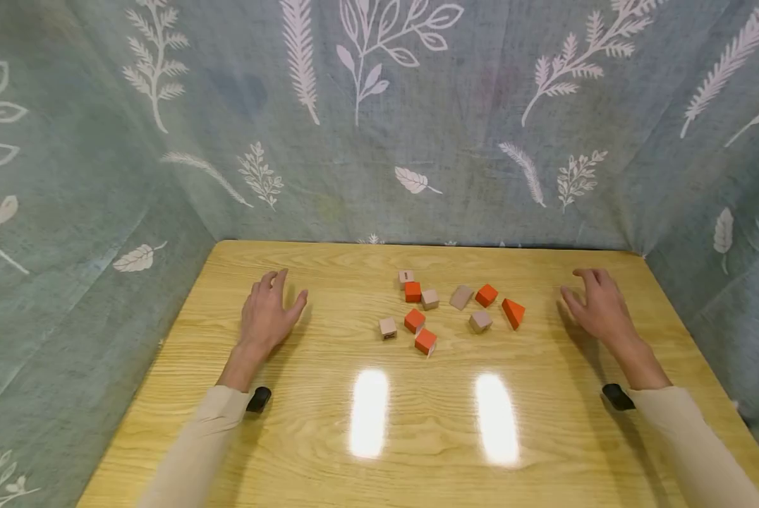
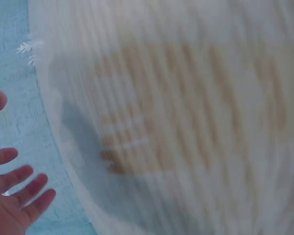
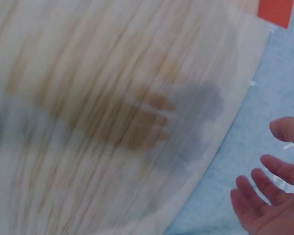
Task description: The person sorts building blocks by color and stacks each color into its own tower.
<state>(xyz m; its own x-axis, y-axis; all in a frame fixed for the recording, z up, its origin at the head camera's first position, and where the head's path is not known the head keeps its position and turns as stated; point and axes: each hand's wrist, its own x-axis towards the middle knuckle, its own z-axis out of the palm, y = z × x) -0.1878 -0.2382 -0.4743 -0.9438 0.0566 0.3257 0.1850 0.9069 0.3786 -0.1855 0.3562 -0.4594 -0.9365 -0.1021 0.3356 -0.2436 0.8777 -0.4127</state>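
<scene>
Over the left side of the wooden table, my left hand (image 1: 266, 314) is held with fingers relaxed and thumb spread, holding nothing. My right hand (image 1: 598, 307) hovers likewise over the right side, nothing in it; an orange-red triangular block (image 1: 514, 313) is the nearest thing to it. Between the hands lie several small blocks: orange-red cubes (image 1: 426, 342), plain wood cubes (image 1: 388, 328) and a flat wood piece (image 1: 461, 297). In the left wrist view the left fingers (image 2: 32, 188) are apart; the right wrist view shows the right fingers (image 3: 264, 186) spread too.
The wooden table (image 1: 303, 437) reflects two bright lights near its front. Grey-blue cloth with white leaf prints (image 1: 456, 141) hangs behind the table and along both sides. A small black device (image 1: 259, 400) sits at the left wrist, another black device (image 1: 618, 396) at the right.
</scene>
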